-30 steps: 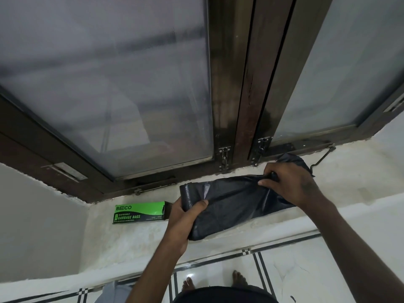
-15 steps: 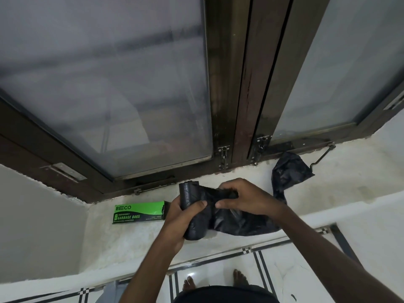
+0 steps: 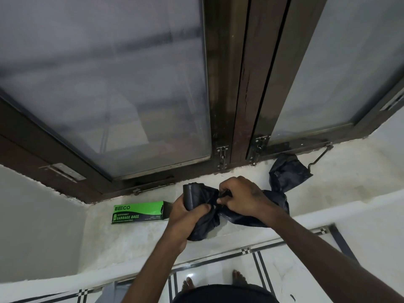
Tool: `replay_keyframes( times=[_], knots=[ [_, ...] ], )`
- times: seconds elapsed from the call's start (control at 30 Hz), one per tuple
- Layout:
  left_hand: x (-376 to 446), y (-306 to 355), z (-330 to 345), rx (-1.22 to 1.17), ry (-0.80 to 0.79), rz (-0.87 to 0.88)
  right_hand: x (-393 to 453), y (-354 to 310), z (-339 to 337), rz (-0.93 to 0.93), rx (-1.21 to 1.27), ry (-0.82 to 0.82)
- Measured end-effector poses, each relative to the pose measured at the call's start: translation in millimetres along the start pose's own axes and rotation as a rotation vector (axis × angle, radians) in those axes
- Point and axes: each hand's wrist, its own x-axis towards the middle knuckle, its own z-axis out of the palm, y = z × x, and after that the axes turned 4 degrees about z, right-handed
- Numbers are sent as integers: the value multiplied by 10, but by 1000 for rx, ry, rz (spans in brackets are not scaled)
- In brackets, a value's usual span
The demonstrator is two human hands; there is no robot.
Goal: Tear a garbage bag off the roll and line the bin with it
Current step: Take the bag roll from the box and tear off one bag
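Note:
A black garbage bag roll stands upright over the white window ledge, with my left hand wrapped around its lower part. My right hand pinches the unrolled black bag close beside the roll. The bag's loose end trails right and lies crumpled on the ledge by the window frame. No bin is in view.
A green and black garbage bag box lies on the ledge left of my hands. Dark-framed windows with metal latches rise behind the ledge. A metal stay hook rests at the right. Tiled floor and bare feet show below.
My right hand slid left along the stretched bag to the roll and now grips it there. The bag's free end dropped slack onto the ledge. My left hand stayed on the roll.

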Motion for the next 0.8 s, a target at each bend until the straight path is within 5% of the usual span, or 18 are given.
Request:
replay_keyframes(
  times=[0.8],
  knots=[
    [-16,76,-16,-49,-73,71,43,-241,9,146,47,78]
  ],
)
